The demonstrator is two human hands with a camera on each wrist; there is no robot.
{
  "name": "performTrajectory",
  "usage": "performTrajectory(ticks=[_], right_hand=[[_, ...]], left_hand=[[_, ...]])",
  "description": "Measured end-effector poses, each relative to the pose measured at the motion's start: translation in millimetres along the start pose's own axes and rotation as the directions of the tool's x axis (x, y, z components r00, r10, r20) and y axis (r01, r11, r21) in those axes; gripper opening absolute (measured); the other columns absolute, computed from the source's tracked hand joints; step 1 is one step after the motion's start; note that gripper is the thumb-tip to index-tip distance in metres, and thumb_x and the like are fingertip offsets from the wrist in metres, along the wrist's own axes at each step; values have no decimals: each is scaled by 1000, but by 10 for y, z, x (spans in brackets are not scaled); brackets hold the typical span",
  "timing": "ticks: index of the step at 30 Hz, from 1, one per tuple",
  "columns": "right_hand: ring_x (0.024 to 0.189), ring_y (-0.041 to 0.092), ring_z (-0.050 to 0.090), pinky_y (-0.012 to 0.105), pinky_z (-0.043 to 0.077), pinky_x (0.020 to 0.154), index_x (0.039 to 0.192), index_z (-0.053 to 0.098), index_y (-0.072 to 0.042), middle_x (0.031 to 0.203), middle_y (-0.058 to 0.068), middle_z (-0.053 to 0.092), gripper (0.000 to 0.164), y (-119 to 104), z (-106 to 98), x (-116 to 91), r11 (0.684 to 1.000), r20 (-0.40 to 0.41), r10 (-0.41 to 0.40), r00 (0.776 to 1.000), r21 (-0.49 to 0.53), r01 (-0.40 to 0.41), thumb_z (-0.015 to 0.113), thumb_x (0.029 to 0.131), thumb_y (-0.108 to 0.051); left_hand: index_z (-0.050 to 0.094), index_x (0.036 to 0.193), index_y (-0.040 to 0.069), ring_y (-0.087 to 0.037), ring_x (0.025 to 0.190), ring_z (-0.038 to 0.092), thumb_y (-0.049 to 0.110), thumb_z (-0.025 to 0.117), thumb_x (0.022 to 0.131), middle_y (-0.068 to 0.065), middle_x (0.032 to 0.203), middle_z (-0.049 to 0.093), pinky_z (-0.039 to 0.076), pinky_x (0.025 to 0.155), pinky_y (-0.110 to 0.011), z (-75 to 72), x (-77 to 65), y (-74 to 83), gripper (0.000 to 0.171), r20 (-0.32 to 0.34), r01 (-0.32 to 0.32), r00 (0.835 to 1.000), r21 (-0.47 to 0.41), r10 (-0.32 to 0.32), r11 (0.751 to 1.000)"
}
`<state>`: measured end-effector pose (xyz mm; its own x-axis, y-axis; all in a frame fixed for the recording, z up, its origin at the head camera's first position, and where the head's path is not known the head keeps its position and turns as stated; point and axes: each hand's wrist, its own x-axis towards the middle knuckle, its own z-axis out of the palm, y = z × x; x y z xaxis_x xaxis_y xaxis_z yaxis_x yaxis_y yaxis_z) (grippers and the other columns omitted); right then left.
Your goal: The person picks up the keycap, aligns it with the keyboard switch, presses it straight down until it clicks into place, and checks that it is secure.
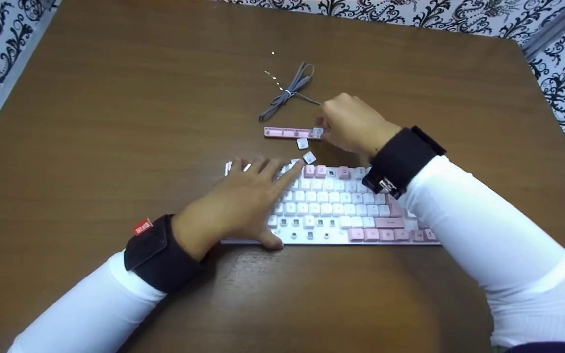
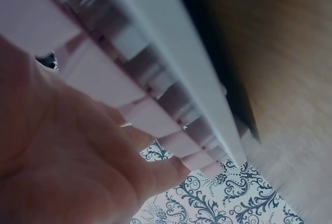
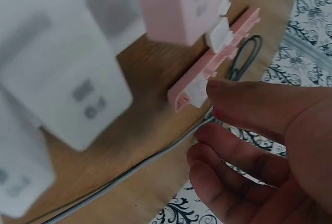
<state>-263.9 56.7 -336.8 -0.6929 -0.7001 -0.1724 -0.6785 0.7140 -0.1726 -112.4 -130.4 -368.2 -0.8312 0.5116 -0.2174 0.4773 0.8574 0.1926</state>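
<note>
A white and pink keyboard (image 1: 336,238) lies on the table, with bare switches showing where some keycaps are off. My left hand (image 1: 243,201) rests spread over its left part, covering the keys there. The left wrist view shows pink keycaps (image 2: 150,115) beside that hand's palm. Behind the keyboard lies a long pink keycap (image 1: 287,133), like a spacebar, hollow side up. A small white keycap (image 3: 197,90) sits at its right end. My right hand (image 1: 356,122) has its thumb and fingertips at that white keycap; whether they pinch it is unclear.
Two loose white keycaps lie between the long pink one and the keyboard: one keycap (image 1: 302,143) behind, another keycap (image 1: 309,157) at the keyboard's back edge. A bundled grey cable (image 1: 287,93) and tiny pale bits (image 1: 272,78) lie farther back on the wooden table (image 1: 140,98).
</note>
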Motion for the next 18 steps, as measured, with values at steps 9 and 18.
performTrajectory(ticks=[9, 18], right_hand=[[92, 36, 70, 47, 56, 83, 100, 74, -1, 97, 18, 74, 16, 7, 65, 98, 998, 29, -44, 999, -51, 45, 73, 85, -8], [85, 33, 70, 45, 56, 78, 98, 74, 0, 92, 16, 74, 13, 56, 56, 115, 997, 6, -56, 998, -50, 57, 69, 86, -4]], left_hand=[[7, 163, 18, -40, 143, 35, 72, 80, 62, -16, 159, 33, 31, 110, -65, -3, 11, 9, 136, 1, 0, 1000, 10, 0, 1000], [6, 162, 17, -40, 143, 36, 72, 80, 61, -16, 159, 33, 32, 109, -68, 5, 5, -4, 137, -10, -4, 1000, 15, 4, 1000]])
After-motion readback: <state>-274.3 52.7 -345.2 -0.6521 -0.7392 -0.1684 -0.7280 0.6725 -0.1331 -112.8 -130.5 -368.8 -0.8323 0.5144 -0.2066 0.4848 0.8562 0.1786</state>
